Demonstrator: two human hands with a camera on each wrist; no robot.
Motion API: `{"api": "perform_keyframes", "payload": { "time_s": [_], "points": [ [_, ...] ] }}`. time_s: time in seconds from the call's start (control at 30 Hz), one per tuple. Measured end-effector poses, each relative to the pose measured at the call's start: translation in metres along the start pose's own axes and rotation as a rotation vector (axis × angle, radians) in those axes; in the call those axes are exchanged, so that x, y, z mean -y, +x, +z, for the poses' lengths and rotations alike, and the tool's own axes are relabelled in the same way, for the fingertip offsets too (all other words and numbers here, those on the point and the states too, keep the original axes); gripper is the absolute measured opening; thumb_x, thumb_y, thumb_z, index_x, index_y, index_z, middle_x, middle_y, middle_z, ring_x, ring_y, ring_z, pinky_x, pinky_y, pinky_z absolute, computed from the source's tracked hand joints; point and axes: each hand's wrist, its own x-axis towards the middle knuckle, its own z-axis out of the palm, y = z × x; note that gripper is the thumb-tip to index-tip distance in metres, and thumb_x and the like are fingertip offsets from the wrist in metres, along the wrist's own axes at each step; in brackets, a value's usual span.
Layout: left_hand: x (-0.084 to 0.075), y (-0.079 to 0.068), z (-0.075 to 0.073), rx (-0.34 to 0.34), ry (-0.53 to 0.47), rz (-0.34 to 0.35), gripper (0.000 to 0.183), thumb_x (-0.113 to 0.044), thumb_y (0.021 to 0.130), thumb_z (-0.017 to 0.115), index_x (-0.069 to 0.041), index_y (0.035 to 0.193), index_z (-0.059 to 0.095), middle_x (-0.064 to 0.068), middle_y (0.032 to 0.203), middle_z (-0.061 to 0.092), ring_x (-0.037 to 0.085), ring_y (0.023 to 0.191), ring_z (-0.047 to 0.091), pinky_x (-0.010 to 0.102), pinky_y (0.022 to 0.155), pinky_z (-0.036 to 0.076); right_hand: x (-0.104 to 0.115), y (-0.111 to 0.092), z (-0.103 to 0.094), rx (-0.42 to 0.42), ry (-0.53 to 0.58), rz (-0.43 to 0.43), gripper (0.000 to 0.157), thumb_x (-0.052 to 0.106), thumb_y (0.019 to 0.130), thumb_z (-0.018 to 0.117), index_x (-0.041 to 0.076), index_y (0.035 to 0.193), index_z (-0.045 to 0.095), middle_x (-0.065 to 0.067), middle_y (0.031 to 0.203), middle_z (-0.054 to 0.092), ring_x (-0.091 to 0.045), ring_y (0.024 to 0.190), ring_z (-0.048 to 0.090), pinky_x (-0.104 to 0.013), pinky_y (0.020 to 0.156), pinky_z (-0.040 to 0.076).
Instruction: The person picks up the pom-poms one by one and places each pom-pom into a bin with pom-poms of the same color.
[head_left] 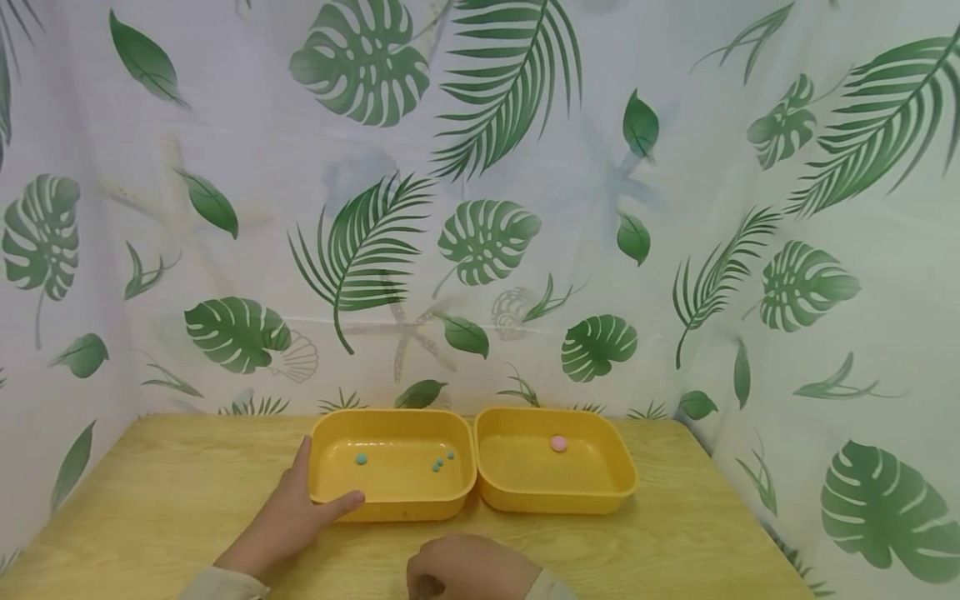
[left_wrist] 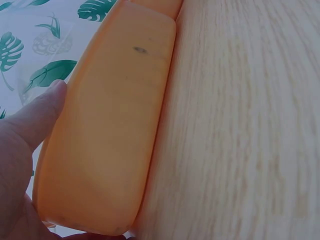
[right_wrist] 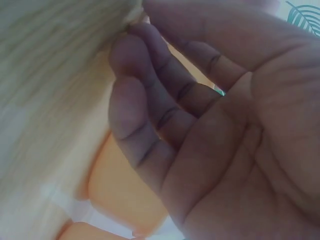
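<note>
Two yellow plastic trays stand side by side on the table. My left hand [head_left: 288, 512] grips the left tray [head_left: 405, 507] at its front left corner, thumb on the front rim and fingers along the left side. Inside it lie a larger teal ball [head_left: 362, 459] and a cluster of 3 small teal balls [head_left: 439, 462]. A pink round piece [head_left: 558, 444] lies in the right tray [head_left: 555, 502]. My right hand [head_left: 472, 568] is in front of the trays, low over the table, fingers loosely curled. Its palm [right_wrist: 220, 175] holds nothing visible; the index and thumb tips are unclear.
The wood-grain table [head_left: 660, 550] extends in front of the trays and to both sides. A white leaf-print sheet [head_left: 525, 275] hangs behind the table and at both sides, close to the trays' back edges.
</note>
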Motion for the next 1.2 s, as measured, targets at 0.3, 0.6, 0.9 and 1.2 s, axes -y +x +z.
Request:
{"api": "perform_keyframes", "payload": {
  "time_s": [0.3,0.6,0.9,1.2],
  "points": [
    [-0.0022,-0.0006,-0.0012,0.002,0.009,0.011,0.131,-0.064,0.088,0.073,0.003,0.161,-0.013,0.042,0.162,0.013,0.060,0.148,0.021,0.072,0.116,0.026,-0.0007,0.0016,0.0032,0.009,0.035,0.033,0.003,0.028,0.095,0.075,0.029,0.093,0.073,0.021,0.076,0.060,0.002,0.069,0.055,-0.018,0.066,0.049],
    [0.0003,0.0000,-0.0011,0.003,0.006,0.012,0.130,-0.064,0.089,0.072,0.003,0.161,-0.013,0.042,0.162,0.013,0.059,0.148,0.021,0.071,0.116,0.025,-0.0018,0.0052,0.0064,0.041,0.076,0.073,0.013,0.033,0.098,0.072,0.029,0.086,0.069,0.016,0.072,0.059,-0.001,0.066,0.052,-0.022,0.062,0.049],
    [-0.0011,-0.0013,-0.0016,0.001,-0.001,0.027,0.130,-0.063,0.089,0.072,0.003,0.161,-0.013,0.042,0.162,0.013,0.059,0.148,0.020,0.071,0.116,0.025,-0.0049,0.0044,0.0044,-0.003,-0.006,0.094,0.011,0.024,0.098,0.070,0.028,0.088,0.066,0.018,0.075,0.057,-0.001,0.066,0.051,-0.021,0.063,0.048],
    [-0.0020,-0.0022,-0.0023,0.000,0.001,0.018,0.130,-0.063,0.089,0.072,0.003,0.161,-0.013,0.042,0.162,0.013,0.059,0.148,0.020,0.071,0.117,0.025,-0.0076,0.0048,0.0055,-0.034,-0.022,0.074,0.011,0.020,0.093,0.074,0.028,0.089,0.069,0.019,0.075,0.057,-0.001,0.066,0.049,-0.020,0.063,0.047]
  ]
}}
